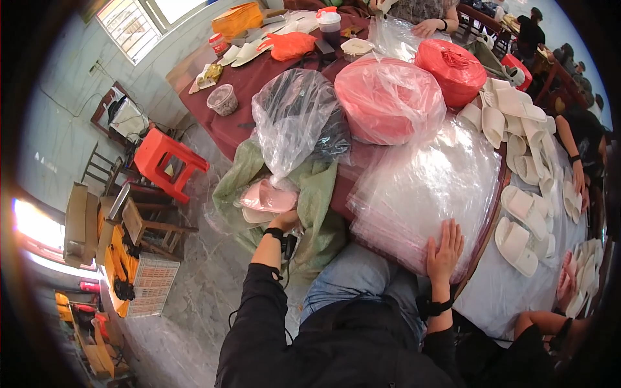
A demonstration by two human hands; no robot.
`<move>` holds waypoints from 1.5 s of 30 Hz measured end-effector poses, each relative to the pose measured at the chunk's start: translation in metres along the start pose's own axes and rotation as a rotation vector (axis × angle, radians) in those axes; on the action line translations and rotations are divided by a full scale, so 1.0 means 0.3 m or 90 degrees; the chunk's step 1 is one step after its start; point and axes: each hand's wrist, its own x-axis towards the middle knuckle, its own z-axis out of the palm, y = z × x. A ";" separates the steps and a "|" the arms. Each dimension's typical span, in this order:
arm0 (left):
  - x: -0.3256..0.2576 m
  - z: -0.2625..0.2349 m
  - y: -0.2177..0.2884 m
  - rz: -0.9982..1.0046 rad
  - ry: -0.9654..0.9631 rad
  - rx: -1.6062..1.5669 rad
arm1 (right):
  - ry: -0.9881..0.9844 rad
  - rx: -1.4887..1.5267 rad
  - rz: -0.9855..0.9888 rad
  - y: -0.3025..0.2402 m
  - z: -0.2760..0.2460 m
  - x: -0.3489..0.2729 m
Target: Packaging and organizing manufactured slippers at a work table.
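My left hand [284,222] reaches over an open green woven sack [317,226] and grips a pair of pink slippers [266,197] at its near side. Thin clear plastic surrounds the slippers, and my fingers are partly hidden behind them. My right hand [446,249] lies flat with fingers stretched out on a stack of clear plastic bags [427,187], near the table edge. Just beyond the sack sits a clear plastic bag with something dark behind it [294,110].
Two rolls of red plastic twine, one bagged [388,97] and one bare [451,71], stand behind the stack. White slippers [515,246] cover a surface at the right, where other people's hands work. A red stool [169,161] stands on the left floor. A drink cup [328,24] is farther back.
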 end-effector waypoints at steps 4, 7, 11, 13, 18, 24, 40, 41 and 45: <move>-0.086 -0.012 -0.057 -0.073 0.185 0.005 | -0.002 0.003 -0.008 -0.015 0.002 0.000; -0.117 0.051 -0.056 0.038 0.343 0.279 | 0.005 -0.008 -0.011 -0.007 0.002 -0.002; -0.186 0.153 -0.072 -0.004 0.461 0.306 | 0.009 0.001 -0.018 -0.002 0.001 -0.002; -0.220 0.167 -0.153 0.168 0.511 0.344 | 0.009 0.008 -0.020 -0.018 0.000 0.005; -0.311 0.266 -0.153 0.277 0.549 0.546 | 0.008 -0.002 -0.017 0.005 0.004 0.001; -0.353 0.292 -0.150 0.245 0.602 0.463 | 0.005 -0.003 -0.017 0.009 0.014 0.001; -0.295 -0.314 -0.525 -0.126 0.832 -0.211 | -0.006 0.023 -0.012 -0.029 0.012 0.003; -0.234 -0.260 -0.489 -0.086 0.740 -0.246 | 0.001 -0.002 0.005 -0.003 0.008 -0.002; -0.252 -0.251 -0.424 -0.041 0.781 -0.273 | -0.003 -0.005 -0.003 -0.003 -0.001 -0.004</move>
